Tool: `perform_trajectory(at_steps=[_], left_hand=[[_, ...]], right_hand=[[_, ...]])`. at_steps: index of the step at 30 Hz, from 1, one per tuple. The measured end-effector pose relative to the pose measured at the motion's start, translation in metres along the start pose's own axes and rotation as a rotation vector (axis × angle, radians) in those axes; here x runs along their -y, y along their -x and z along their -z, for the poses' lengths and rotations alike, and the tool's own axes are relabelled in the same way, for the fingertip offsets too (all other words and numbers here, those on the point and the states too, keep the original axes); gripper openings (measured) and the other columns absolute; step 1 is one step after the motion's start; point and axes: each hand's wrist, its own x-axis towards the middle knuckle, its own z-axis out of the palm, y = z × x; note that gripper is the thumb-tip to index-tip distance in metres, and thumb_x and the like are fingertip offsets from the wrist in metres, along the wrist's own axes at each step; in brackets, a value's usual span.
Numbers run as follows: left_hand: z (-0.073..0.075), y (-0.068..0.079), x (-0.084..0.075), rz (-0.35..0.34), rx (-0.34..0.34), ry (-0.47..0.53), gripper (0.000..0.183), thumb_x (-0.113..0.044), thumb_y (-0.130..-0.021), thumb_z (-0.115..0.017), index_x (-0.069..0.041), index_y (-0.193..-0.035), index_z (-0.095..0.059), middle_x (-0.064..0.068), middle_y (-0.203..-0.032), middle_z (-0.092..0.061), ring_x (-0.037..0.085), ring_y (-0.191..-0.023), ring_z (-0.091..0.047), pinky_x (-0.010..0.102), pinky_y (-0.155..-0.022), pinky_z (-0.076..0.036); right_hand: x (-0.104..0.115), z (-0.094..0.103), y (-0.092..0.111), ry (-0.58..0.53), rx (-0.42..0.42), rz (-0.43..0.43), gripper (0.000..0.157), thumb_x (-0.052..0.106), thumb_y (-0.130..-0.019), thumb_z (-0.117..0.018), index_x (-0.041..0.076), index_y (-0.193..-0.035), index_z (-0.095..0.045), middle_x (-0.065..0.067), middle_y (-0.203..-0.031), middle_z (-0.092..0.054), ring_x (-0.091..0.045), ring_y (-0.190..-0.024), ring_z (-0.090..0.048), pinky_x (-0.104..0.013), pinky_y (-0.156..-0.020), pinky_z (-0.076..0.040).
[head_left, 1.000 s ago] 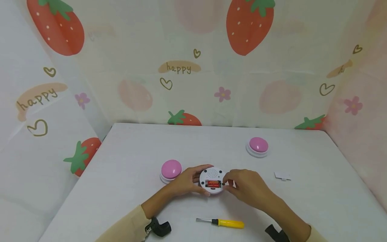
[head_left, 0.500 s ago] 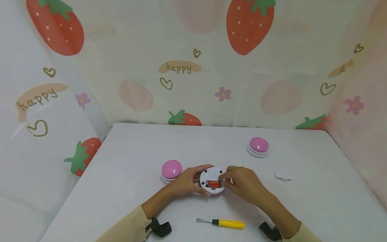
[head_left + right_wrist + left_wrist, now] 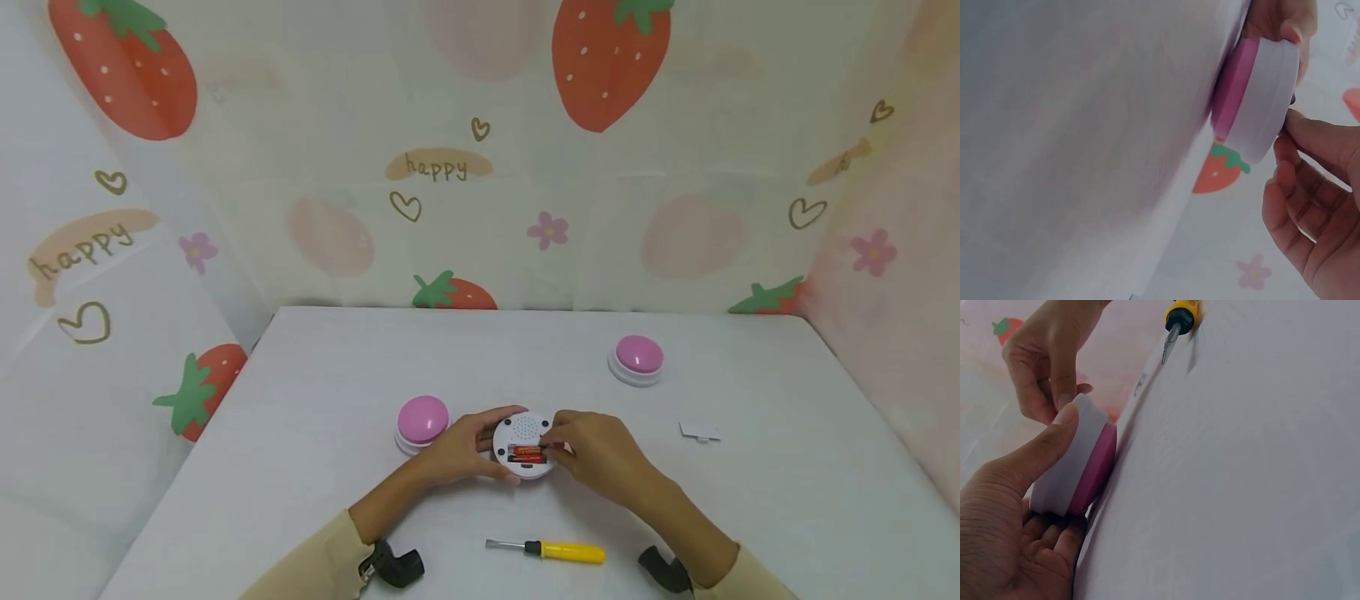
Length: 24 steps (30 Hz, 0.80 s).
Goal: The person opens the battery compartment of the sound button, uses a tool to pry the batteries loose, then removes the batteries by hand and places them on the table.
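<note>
A round pink-and-white push button is turned upside down, its speaker holes and battery compartment facing up. Two red batteries lie side by side in that compartment. My left hand grips the button's left side, thumb on the near rim and fingers behind. From the right, my right hand has its thumb and forefinger at the batteries' right ends, hiding them. I cannot tell whether these fingertips pinch a battery. In the left wrist view the button tilts, pink dome toward the table.
One upright pink push button stands just behind my left hand, another at the back right. A small white battery cover lies to the right. The yellow-handled screwdriver lies in front, on the white table.
My right thumb and forefinger have shifted left from the button's right rim onto the batteries' right ends. My left hand keeps its grip; the head view shifts slightly.
</note>
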Motion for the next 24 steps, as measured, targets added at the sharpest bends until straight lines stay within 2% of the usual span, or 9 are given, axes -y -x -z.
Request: perform_trajectory(at_steps=[4, 7, 14, 24], left_hand=[[0.0005, 0.0001, -0.0006, -0.002, 0.002, -0.004, 0.090, -0.009, -0.078, -0.089, -0.020, -0.154, -0.044, 0.002, -0.151, -0.050, 0.016, -0.132, -0.055, 0.024, -0.106, -0.047], [0.0006, -0.0002, -0.0010, -0.011, 0.007, 0.002, 0.090, -0.008, -0.078, -0.089, -0.017, -0.155, -0.043, 0.003, -0.152, -0.050, 0.017, -0.132, -0.055, 0.025, -0.106, -0.046], [0.0007, -0.0005, 0.0000, -0.002, 0.003, -0.011, 0.089, -0.010, -0.078, -0.089, -0.019, -0.154, -0.044, 0.001, -0.149, -0.053, 0.014, -0.130, -0.056, 0.024, -0.106, -0.047], [0.0004, -0.0012, 0.0008, -0.006, 0.005, 0.004, 0.089, -0.009, -0.077, -0.089, -0.019, -0.154, -0.044, 0.002, -0.149, -0.053, 0.015, -0.129, -0.057, 0.024, -0.105, -0.047]], right_hand=[[0.0033, -0.0003, -0.0014, 0.003, 0.018, -0.031, 0.018, 0.014, -0.082, -0.086, 0.017, -0.099, -0.081, 0.003, -0.096, -0.073, -0.013, -0.086, -0.068, -0.029, -0.079, -0.060], [0.0051, -0.0009, -0.0014, 0.005, 0.029, -0.063, 0.017, 0.014, -0.082, -0.086, 0.018, -0.098, -0.080, 0.004, -0.097, -0.073, -0.012, -0.085, -0.067, -0.029, -0.080, -0.060], [0.0055, -0.0008, -0.0008, 0.014, 0.020, -0.071, 0.018, 0.011, -0.082, -0.085, 0.017, -0.098, -0.080, 0.004, -0.099, -0.073, -0.012, -0.088, -0.068, -0.030, -0.082, -0.060], [0.0032, 0.0011, 0.0006, 0.015, 0.016, -0.071, 0.015, 0.012, -0.083, -0.085, 0.018, -0.095, -0.079, 0.008, -0.093, -0.072, -0.007, -0.078, -0.061, -0.023, -0.075, -0.057]])
